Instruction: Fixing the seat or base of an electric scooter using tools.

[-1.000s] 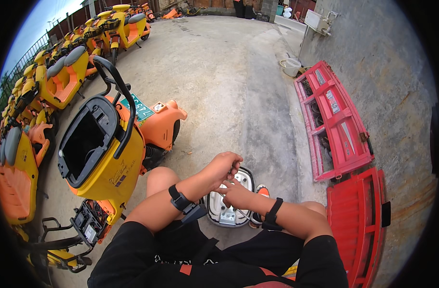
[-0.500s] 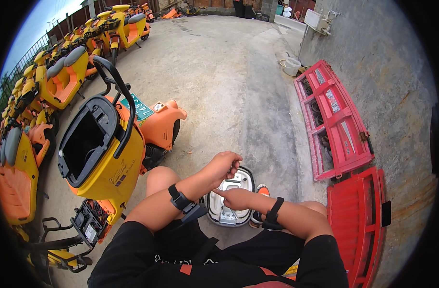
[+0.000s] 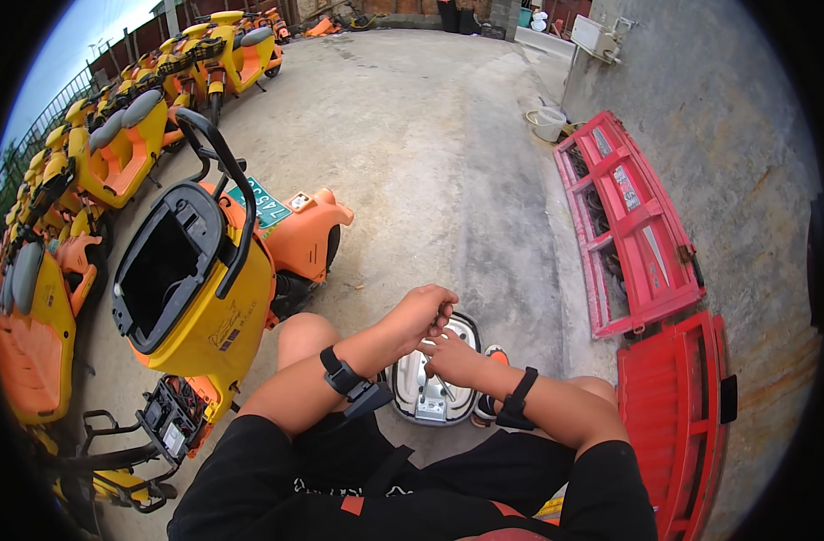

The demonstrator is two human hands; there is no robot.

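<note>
Between my feet an upturned scooter seat (image 3: 435, 410) lies on the ground, its pale underside with a metal bracket facing up and a dark rim around it. Over its far end is my left hand (image 3: 425, 314), fingers curled shut; what they hold, if anything, is hidden. Just below and to the right, my right hand (image 3: 454, 359) reaches over the middle of the seat with its fingers bent together, close to the left fingertips. A thin rod-like shape shows beneath the right hand, but I cannot tell whether it is gripped. Both wrists wear black straps.
At my left stands a yellow and orange scooter (image 3: 215, 307) with its seat opening uncovered. More scooters (image 3: 128, 149) line the left side. Along the grey wall on the right lean red metal panels (image 3: 642, 225); a white bucket (image 3: 547, 123) stands beyond them.
My right hand has shifted slightly up and right, its outstretched finger now bent in near the left fingertips. More of the seat's underside shows. My left hand is nearly unmoved.
</note>
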